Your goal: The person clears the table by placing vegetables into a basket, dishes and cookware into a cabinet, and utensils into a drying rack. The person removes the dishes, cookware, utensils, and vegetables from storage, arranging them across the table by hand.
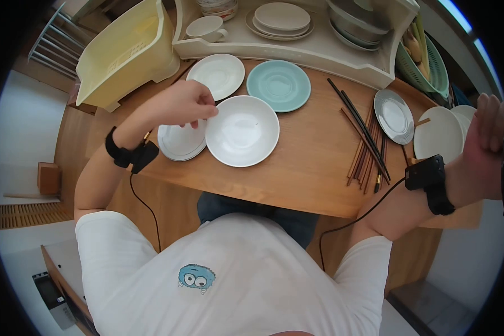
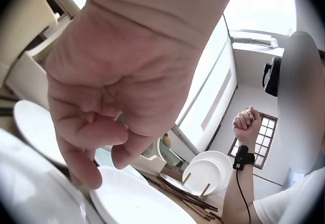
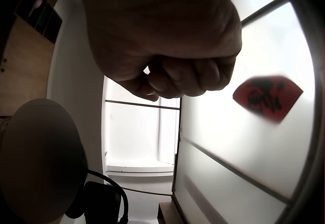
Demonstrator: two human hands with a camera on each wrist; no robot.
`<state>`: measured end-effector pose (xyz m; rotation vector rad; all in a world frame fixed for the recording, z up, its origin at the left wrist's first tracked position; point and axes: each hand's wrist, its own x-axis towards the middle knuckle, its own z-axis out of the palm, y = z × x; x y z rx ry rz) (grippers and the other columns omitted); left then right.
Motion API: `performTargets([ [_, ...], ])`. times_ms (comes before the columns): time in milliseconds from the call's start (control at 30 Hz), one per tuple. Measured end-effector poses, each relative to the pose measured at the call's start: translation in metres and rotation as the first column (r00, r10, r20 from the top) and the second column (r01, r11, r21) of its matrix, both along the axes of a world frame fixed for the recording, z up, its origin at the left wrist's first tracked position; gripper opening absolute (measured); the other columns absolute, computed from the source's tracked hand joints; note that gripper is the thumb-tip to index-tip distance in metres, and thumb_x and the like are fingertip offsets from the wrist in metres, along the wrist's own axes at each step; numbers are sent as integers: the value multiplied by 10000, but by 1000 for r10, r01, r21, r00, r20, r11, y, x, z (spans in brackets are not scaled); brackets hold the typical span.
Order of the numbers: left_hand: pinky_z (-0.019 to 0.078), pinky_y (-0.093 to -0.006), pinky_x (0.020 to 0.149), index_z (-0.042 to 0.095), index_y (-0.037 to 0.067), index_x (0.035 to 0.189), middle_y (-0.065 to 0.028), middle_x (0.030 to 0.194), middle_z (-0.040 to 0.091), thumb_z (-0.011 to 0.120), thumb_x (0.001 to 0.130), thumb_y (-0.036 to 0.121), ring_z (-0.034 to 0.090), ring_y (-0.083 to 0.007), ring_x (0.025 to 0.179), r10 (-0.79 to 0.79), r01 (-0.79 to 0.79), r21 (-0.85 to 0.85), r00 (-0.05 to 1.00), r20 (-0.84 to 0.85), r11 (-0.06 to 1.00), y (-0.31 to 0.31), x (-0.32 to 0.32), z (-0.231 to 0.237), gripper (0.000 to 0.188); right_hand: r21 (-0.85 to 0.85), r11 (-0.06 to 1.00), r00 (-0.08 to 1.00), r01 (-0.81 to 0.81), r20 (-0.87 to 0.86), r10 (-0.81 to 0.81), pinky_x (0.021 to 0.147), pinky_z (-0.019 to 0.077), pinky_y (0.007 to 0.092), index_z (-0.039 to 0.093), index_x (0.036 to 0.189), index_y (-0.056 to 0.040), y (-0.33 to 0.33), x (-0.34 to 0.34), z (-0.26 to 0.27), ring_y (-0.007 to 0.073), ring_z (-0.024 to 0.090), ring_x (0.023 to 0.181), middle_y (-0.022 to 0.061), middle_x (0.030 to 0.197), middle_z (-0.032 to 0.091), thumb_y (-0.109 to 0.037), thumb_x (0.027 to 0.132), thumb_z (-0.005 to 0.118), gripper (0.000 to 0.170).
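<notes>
My left hand (image 1: 187,103) hovers over the left side of the table, palm down and fingers loosely bent. Its fingertips are right at the left rim of a white bowl (image 1: 243,134), and the left wrist view shows nothing between thumb and fingers. White stacked plates (image 1: 180,144) lie beneath the hand, partly hidden by it. Behind the bowl are a white plate (image 1: 221,73) and a light teal plate (image 1: 280,87). My right hand (image 1: 487,126) is raised at the far right, fingers curled toward the palm in the right wrist view, holding nothing.
Dark and brown chopsticks (image 1: 368,145) lie in a loose bundle right of centre, beside a grey-rimmed plate (image 1: 393,116) and white dishes (image 1: 438,134). A cream rack (image 1: 291,49) with bowls and plates spans the back. A yellow bin (image 1: 120,61) stands back left, a green basket (image 1: 428,73) back right.
</notes>
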<state>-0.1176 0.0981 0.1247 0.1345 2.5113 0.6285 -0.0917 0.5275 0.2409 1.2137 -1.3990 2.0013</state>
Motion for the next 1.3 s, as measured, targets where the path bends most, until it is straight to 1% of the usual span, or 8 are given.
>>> performTargets([
  [333,516,-255,485,664,-64,862,-76,628,651,609,906,136,635,-122,516,-11,0,221,999,51,975,-7,-3,-12,212,-6,988,988,152,-12,-152,349,211,249,340,582,-115,-14,4,-3,122,260,327,45,472,370,-206,1034,410,467],
  [600,525,-252,481,678,-60,826,-97,692,662,634,879,111,663,-138,589,239,-17,523,902,-360,852,9,-107,30,184,16,993,993,117,-4,-117,336,211,244,339,587,-112,-5,0,-7,126,254,319,50,457,345,-209,1037,410,465],
  [667,464,-296,421,695,-67,701,-146,645,677,671,812,61,613,-169,471,442,-151,695,858,-261,703,23,-161,15,172,-163,986,980,-44,184,75,592,228,316,342,643,-114,-1,10,-13,129,244,538,38,574,283,-258,888,533,342],
  [767,470,-319,416,692,-77,716,-151,647,672,620,816,-11,612,-180,466,542,-228,688,792,-280,689,44,-208,4,140,-164,981,967,108,248,-64,603,231,318,345,648,-113,-3,15,-11,129,249,551,37,583,286,-163,916,494,311],
  [900,454,-341,398,666,-82,729,-160,642,650,559,829,-67,627,-211,489,501,-238,564,780,-374,791,55,-246,-13,148,-158,987,980,36,197,-4,610,231,319,343,652,-114,-1,15,-13,128,252,561,38,589,294,-95,935,450,303],
  [1100,386,-378,362,613,-71,756,-173,631,610,500,817,-120,608,-249,476,543,-198,757,806,-237,623,56,-284,-51,138,-160,985,984,60,178,-31,607,229,319,339,651,-120,-3,18,-12,124,247,552,36,586,298,-105,946,436,311],
  [1200,553,-279,510,673,-91,825,-119,714,680,588,879,53,702,-180,637,523,-230,724,827,-206,650,56,-304,-70,176,-132,986,980,99,186,-74,604,228,318,336,647,-129,1,17,-12,123,243,542,33,580,292,-148,930,455,308],
  [1300,386,-383,367,630,-51,704,-165,612,613,509,815,-101,602,-240,468,555,-312,613,792,-255,726,70,-267,-39,172,-135,990,983,26,185,-1,603,227,312,331,643,-136,3,16,-11,125,240,532,31,575,291,-190,898,473,297],
])
